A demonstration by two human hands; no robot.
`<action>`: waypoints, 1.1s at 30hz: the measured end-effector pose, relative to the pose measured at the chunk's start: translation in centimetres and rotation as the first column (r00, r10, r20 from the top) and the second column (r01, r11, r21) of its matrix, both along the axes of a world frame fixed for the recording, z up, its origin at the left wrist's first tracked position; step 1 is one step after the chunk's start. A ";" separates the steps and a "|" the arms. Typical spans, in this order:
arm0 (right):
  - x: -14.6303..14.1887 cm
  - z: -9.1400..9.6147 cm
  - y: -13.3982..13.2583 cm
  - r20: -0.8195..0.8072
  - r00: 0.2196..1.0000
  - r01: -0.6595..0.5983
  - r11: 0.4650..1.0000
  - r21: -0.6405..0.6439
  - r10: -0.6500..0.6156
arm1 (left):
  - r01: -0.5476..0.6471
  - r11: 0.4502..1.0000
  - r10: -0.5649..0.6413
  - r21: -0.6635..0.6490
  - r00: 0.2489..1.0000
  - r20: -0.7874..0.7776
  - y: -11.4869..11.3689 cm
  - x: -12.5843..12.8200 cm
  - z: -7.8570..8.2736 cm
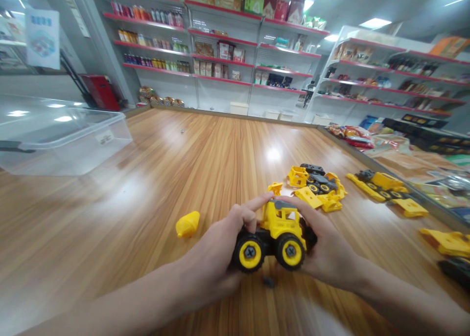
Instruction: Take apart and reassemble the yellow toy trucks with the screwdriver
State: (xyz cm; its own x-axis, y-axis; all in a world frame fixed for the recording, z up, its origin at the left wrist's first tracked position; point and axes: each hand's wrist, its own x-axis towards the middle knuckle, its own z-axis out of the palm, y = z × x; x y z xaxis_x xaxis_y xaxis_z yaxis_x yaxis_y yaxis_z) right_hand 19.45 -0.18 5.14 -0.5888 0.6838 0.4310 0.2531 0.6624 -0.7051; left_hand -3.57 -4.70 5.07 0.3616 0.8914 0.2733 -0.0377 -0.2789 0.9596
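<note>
I hold a yellow toy truck (281, 228) with black chassis and yellow-hubbed wheels just above the wooden table (183, 169). My left hand (216, 253) wraps its left end, index finger stretched over the cab. My right hand (326, 250) cups its right end from behind. A small dark piece (269, 281) lies on the table under the truck. A yellow cone-shaped part (188, 224) rests to the left of my hands.
A pile of yellow and black toy parts (318, 187) lies beyond the truck. More partly built yellow vehicles (385, 188) sit to the right, another (450, 250) at the right edge. A clear plastic bin (62, 140) stands at the far left. Shop shelves line the back.
</note>
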 end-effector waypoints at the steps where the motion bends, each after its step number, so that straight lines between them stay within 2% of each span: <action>1: -0.2 0.0 -0.2 0.023 0.998 0.057 0.998 0.021 -0.057 | 0.000 1.000 0.001 -0.024 1.000 0.005 -0.3 0.3 0.1; 3: -0.6 0.2 -0.5 0.059 0.992 0.113 0.993 -0.027 -0.111 | -0.006 0.997 0.007 -0.080 1.000 0.005 -0.7 0.7 0.5; 6: -0.8 0.4 -0.7 0.045 0.998 0.044 0.959 -0.280 -0.032 | 0.036 0.976 -0.023 -0.215 0.998 0.058 -0.9 0.7 1.2; 8: -0.9 0.5 -0.7 -0.009 0.998 -0.054 0.888 -0.456 0.056 | 0.153 0.930 -0.110 -0.333 0.984 0.143 -0.7 0.3 1.7; 10: -1.0 0.5 -0.6 -0.055 0.993 -0.120 0.810 -0.575 0.108 | 0.311 0.843 -0.214 -0.439 0.942 0.257 -0.4 0.0 2.2; 13: -1.2 0.8 -0.6 -0.097 0.987 -0.160 0.751 -0.640 0.129 | 0.444 0.730 -0.248 -0.520 0.880 0.404 -0.1 -0.1 2.4; 16: -1.2 0.9 -0.6 -0.111 0.983 -0.182 0.738 -0.650 0.145 | 0.457 0.696 -0.188 -0.554 0.861 0.473 -0.2 0.2 2.3; 19: -1.0 0.5 -0.5 0.015 0.996 -0.059 0.795 -0.604 0.086 | 0.416 0.688 -0.108 -0.595 0.869 0.483 -0.3 0.5 2.1; 22: -0.7 0.0 -0.3 0.145 0.989 0.092 0.877 -0.472 -0.025 | 0.379 0.673 -0.015 -0.635 0.866 0.500 -0.2 0.6 1.7; 25: -0.3 0.0 0.1 0.148 0.977 0.197 0.927 -0.319 -0.157 | 0.369 0.654 0.071 -0.660 0.840 0.539 0.2 0.4 1.6; 28: 0.1 0.4 0.2 0.121 0.951 0.302 0.940 -0.161 -0.285 | 0.337 0.645 0.148 -0.686 0.826 0.544 0.8 0.0 1.8; 30: 0.3 0.5 0.1 0.179 0.960 0.228 0.973 -0.048 -0.216 | 0.297 0.656 0.192 -0.694 0.824 0.533 1.1 -0.3 2.0; 32: 0.3 0.3 -0.2 0.298 0.954 0.025 1.000 0.013 -0.028 | 0.243 0.667 0.236 -0.704 0.827 0.510 1.3 -0.4 2.0; 33: 0.2 0.1 -0.3 0.365 0.928 -0.082 0.997 0.009 0.073 | 0.216 0.671 0.257 -0.709 0.829 0.496 1.3 -0.4 2.0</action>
State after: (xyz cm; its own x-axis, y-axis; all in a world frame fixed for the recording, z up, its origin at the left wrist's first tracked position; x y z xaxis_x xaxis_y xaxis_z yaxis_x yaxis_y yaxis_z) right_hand 19.65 -0.50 5.22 -0.7588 0.6221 0.1928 0.4369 0.7057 -0.5578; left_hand -3.98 -3.40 7.11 0.3517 0.8813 -0.3157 -0.5860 0.4702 0.6599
